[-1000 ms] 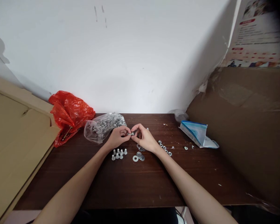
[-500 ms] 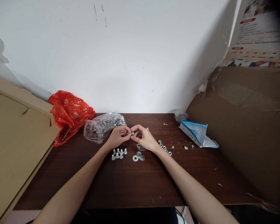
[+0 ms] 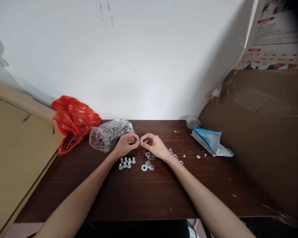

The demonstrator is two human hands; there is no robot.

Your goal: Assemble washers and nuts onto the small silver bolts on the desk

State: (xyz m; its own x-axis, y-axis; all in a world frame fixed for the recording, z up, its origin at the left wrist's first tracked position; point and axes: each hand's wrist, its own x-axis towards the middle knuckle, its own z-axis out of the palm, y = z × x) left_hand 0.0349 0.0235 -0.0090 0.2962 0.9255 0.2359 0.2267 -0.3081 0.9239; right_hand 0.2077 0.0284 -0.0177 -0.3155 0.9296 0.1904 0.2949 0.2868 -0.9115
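Note:
Fingertip to fingertip, my two hands meet over the middle of the table around a small silver bolt [image 3: 138, 141]. My left hand [image 3: 125, 144] pinches the bolt from the left, thumb against fingers. On the other end, my right hand [image 3: 154, 145] has thumb and fingers closed on a small bright piece that looks like a nut [image 3: 141, 141]; the fingers partly cover it. Several bolts [image 3: 125, 165] stand upright below my left hand. Flat washers [image 3: 144, 168] lie loosely grouped below my right hand. Several nuts [image 3: 175, 156] sit beside my right wrist, which hides some of them.
Behind my left hand lies a clear plastic bag [image 3: 111, 132] full of metal parts, with a red plastic bag [image 3: 75, 115] farther left. A blue and white packet [image 3: 208, 140] rests at the right, near a large cardboard box [image 3: 263, 132]. Cardboard [image 3: 20, 148] flanks the left side.
Both hands stay almost in place. The fingers of my right hand have shifted slightly at the end of the bolt, and the view has moved a little.

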